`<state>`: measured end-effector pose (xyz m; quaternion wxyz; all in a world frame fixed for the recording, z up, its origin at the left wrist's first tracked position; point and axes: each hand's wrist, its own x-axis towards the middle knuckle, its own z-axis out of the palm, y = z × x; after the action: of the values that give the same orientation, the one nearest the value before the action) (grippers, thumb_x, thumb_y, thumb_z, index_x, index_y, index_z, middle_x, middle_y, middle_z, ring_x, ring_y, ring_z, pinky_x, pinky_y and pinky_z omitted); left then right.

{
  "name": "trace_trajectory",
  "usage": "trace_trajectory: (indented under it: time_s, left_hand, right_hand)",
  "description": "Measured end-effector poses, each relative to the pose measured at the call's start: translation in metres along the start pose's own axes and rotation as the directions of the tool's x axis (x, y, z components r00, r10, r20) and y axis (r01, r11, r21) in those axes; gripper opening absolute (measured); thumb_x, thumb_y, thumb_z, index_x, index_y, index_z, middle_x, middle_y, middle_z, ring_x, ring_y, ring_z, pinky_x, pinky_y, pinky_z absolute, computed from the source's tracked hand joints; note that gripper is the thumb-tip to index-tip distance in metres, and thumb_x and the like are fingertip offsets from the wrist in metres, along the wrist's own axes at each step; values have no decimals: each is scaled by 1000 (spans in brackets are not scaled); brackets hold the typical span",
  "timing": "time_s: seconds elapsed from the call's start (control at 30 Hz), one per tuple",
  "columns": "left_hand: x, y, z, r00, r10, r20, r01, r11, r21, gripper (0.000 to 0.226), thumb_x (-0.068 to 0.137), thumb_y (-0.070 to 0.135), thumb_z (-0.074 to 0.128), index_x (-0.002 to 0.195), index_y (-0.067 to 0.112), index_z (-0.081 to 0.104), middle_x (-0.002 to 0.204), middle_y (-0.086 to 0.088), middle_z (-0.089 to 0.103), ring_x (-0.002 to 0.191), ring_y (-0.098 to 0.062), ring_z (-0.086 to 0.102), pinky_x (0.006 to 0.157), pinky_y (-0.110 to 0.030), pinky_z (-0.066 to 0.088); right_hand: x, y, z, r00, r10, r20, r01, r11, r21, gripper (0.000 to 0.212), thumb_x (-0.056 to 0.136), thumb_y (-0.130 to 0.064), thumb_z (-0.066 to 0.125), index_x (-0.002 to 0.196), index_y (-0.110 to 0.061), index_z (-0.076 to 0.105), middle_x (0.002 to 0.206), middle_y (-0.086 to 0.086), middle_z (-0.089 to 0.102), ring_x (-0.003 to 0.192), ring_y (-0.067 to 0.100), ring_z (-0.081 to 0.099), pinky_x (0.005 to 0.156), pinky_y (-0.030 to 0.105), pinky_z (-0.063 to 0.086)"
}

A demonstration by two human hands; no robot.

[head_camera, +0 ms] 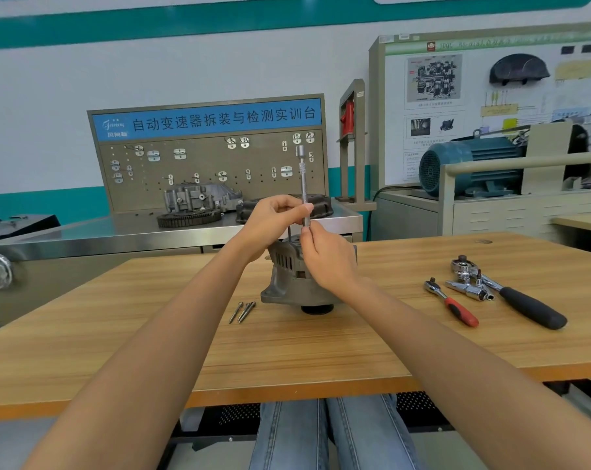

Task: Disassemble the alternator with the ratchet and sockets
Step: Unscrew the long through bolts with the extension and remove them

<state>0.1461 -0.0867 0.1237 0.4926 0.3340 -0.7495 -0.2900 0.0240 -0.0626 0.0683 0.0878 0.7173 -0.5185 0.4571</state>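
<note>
Lower frame: two bare forearms are reaching up over the near edge of a wooden table [321,351], its top a striped light-brown laminate with an orange edge band; denim-clad knees are showing beneath it. Centre, on the table: three long slim steel bolts [242,312] are lying loose just left of the alternator [284,283], suggesting the through-bolts are already partly out, while the grey cast-metal housing, ribbed and slotted, is sitting whole with its dark pulley end down; splitting the case and everything inside appears to be still ahead. Right of centre: a small ratchet [452,303] with a red grip, a large ratchet [511,293] with a black matte handle, and chrome sockets [469,289] clustered between their heads are lying unused. Just above the alternator: the left hand [270,218] is pinching the knurled shaft of an upright chrome extension bar [303,184], a socket at its top end; the right hand [328,257] is curling its fingertips round the bar's lower end, whether pulling something off or fitting it cannot be told. Beyond, mid frame: a steel bench [117,232] is carrying a toothed ring gear and cast casings before a pegboard [209,164] with hooks. Upper right: a blue finned motor [470,164] is sitting under a display panel.
</note>
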Motion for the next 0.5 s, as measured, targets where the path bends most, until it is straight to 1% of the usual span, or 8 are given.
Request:
trace_trajectory:
  time_s: [0.1,0.13,0.2,0.27,0.3,0.37,0.43,0.5]
  left_hand:
    - [2,-2,2,1000,3,-17,-3,1000,0,13,86,24,70,76,20,63,68,14,63,69,1,61,78,-22,48]
    - [2,-2,2,1000,2,-18,-2,1000,4,14,86,25,70,76,20,62,68,13,62,68,2,60,74,-19,46]
    - [2,-3,3,1000,0,-22,1,1000,11,15,86,26,70,75,21,61,66,14,61,66,3,59,72,-17,45]
    - [1,-2,4,1000,6,-15,-6,1000,11,16,88,27,68,74,21,61,64,16,62,66,4,60,74,-16,45]
    - [1,-1,4,1000,9,-9,-9,1000,9,15,89,28,66,76,22,62,66,16,63,69,3,61,77,-18,46]
    - [0,1,4,1000,9,5,-9,1000,7,11,91,29,62,83,23,66,78,10,66,76,-1,63,82,-19,46]
    - [0,3,2,1000,6,20,-7,1000,7,9,93,26,60,91,24,68,89,6,69,85,-4,65,83,-17,47]
    - [-1,3,1,1000,6,28,-6,1000,-7,12,92,23,59,91,25,71,92,2,71,94,-11,66,88,-19,47]
  right_hand:
    - [-1,0,1,1000,-8,-3,8,1000,5,25,101,-32,33,91,-16,49,65,-7,48,60,10,50,51,24,36]
    - [-1,0,1,1000,-9,-2,9,1000,2,24,101,-33,35,90,-17,48,64,-8,48,60,9,49,51,23,34]
    - [-1,0,1,1000,-9,1,10,1000,-14,25,101,-34,36,92,-15,50,67,-6,51,62,10,51,53,24,36]
    - [-1,0,1,1000,-10,2,10,999,-39,27,101,-33,36,97,-12,52,71,-3,53,65,13,53,56,26,38]
    - [-1,1,1,1000,-12,0,12,999,-48,27,101,-32,36,99,-11,53,71,-2,53,65,14,53,56,27,38]
    - [0,0,1,1000,-13,1,13,998,-55,26,101,-31,36,100,-11,52,72,-2,54,66,15,54,56,28,39]
    - [0,0,1,1000,-13,4,13,998,-53,25,100,-30,36,101,-11,52,70,-3,53,66,16,55,56,29,40]
    - [0,-1,0,1000,-12,5,12,999,-53,25,100,-30,37,99,-11,52,69,-4,53,66,16,57,57,29,41]
